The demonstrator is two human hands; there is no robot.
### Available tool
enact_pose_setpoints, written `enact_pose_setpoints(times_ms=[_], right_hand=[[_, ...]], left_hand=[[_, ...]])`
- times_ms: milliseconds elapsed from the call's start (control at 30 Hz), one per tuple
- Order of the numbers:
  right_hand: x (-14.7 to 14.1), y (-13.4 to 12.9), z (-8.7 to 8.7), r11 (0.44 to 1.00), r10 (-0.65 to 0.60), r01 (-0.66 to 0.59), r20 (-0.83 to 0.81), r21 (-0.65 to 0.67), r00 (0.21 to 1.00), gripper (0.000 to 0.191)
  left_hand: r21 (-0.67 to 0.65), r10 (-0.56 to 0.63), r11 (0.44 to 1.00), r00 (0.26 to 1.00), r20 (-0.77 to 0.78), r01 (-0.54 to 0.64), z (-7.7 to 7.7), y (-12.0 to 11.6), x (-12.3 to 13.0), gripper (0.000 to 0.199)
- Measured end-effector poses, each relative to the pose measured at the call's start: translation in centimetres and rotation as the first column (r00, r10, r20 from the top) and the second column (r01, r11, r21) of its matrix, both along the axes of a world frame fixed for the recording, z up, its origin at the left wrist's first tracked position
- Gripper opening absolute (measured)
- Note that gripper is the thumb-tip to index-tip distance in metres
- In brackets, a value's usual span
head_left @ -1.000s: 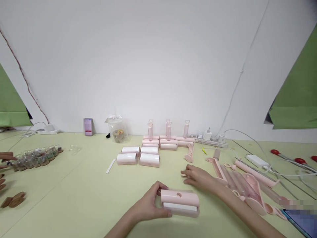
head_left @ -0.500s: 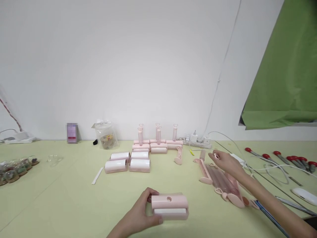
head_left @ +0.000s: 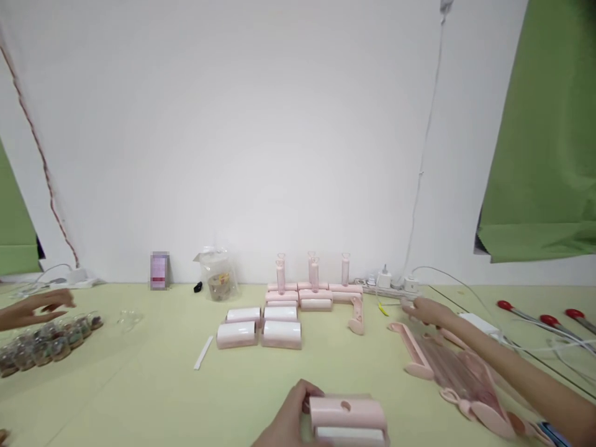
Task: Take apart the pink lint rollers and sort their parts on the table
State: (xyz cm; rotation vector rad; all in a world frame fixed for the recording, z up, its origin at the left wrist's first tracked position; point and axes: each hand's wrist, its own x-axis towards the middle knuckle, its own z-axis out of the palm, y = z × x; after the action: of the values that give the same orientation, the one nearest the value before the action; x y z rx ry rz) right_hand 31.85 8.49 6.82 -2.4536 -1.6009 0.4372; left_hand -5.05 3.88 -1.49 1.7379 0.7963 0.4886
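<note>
1) Left hand (head_left: 291,417), 6 o'clock, wrapped round the left end of the pink case (head_left: 347,411), at 5 o'clock on the bench (head_left: 162,385)
2) Right hand (head_left: 433,311), 4 o'clock, fingers bent narrow beyond the clear tubes (head_left: 449,366); cannot tell if holding anything
3) Seemingly steadying one side, reaching with the other
4) Any pick there calls for a fine pinch

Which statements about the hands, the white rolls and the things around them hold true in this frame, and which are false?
1. The left hand holds a pink case. True.
2. Both hands are on that case. False: the right hand is away from it, near the power strip.
3. Four white rolls lie grouped on the table. True.
4. The flat white stick lies right of the rolls. False: the stick lies left of them.
</note>
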Motion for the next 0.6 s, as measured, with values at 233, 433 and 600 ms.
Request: enact_pose_setpoints(times_ms=[233,433,600], right_hand=[[-5.9,-6.3,4.4,0.876,0.479,-0.479,-0.218,0.059,0.850,0.033],[-12.8,-8.4,7.1,0.626,0.780,-0.780,0.051,-0.023,0.624,0.032],[-14.7,-7.9,7.5,0.541,0.836,-0.837,0.165,-0.088,0.523,0.028]], left_hand=[[0.042,-0.029,0.999,1.000,-0.008,0.029,0.2,-0.3,-0.2,0.049],[0.085,-0.028,0.996,0.999,-0.019,0.029,0.0,-0.3,-0.1,0.050],[0.100,-0.025,0.995,1.000,-0.006,0.025,-0.1,-0.4,-0.1,0.052]])
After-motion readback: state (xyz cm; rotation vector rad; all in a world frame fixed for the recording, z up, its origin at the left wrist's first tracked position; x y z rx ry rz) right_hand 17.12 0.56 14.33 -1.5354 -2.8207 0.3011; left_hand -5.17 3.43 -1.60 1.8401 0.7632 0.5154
